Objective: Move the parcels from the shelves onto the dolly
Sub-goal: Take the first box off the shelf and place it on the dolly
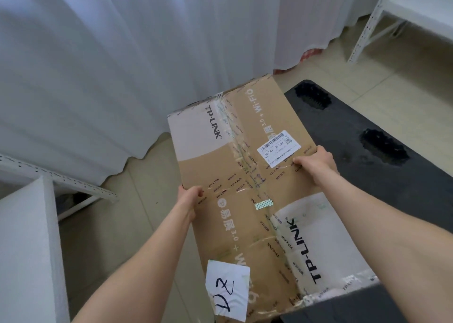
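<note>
A long brown cardboard parcel (245, 195), taped and printed TP-LINK, fills the middle of the view. It carries a white barcode label and a white handwritten note. My left hand (190, 196) grips its left edge, thumb on top. My right hand (316, 159) grips its right edge near the barcode label. The parcel overlaps the left edge of the black dolly (367, 156), whose flat deck with two hand slots lies on the floor to the right. Whether the parcel touches the deck I cannot tell.
White curtains (110, 65) hang behind the parcel. A white metal shelf (402, 11) stands at the upper right, another white shelf (31, 224) at the lower left. Beige floor tiles (147, 200) show between them.
</note>
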{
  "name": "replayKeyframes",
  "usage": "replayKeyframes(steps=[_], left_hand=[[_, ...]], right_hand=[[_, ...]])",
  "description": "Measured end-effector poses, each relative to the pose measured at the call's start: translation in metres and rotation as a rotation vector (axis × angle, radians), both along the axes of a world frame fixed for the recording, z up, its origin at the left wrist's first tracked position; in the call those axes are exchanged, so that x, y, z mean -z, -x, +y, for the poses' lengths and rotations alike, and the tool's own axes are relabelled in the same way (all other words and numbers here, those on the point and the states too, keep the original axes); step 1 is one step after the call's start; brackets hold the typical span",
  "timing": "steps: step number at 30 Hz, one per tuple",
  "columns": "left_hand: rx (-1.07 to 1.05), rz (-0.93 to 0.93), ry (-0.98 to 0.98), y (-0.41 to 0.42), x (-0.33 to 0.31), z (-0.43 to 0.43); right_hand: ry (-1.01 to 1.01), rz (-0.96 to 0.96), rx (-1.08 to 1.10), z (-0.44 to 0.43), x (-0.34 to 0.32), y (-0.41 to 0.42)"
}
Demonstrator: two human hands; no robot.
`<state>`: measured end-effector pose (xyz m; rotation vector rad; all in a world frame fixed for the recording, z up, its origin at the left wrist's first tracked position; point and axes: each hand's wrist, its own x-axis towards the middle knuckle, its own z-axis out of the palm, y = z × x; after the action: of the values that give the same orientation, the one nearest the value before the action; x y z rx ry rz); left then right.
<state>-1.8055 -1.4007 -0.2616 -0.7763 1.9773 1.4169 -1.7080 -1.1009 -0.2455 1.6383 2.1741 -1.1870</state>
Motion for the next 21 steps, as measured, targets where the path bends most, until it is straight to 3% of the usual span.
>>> replayKeyframes(steps=[11,17,21], left_hand=[[-0.017,-0.024,-0.002,0.08,0.103,0.025],[-0.04,-0.01,0.011,0.088,0.121,0.046],[-0.073,-0.001,0.069,0.077,0.13,0.051]], right_hand=[[-0.072,-0.064,-0.089,0.025,0.101,0.102],[-0.099,-0.136,-0.121,0.031,0.128,0.111],[-0.158,-0.192,-0.266,0.012,0.125,0.099]])
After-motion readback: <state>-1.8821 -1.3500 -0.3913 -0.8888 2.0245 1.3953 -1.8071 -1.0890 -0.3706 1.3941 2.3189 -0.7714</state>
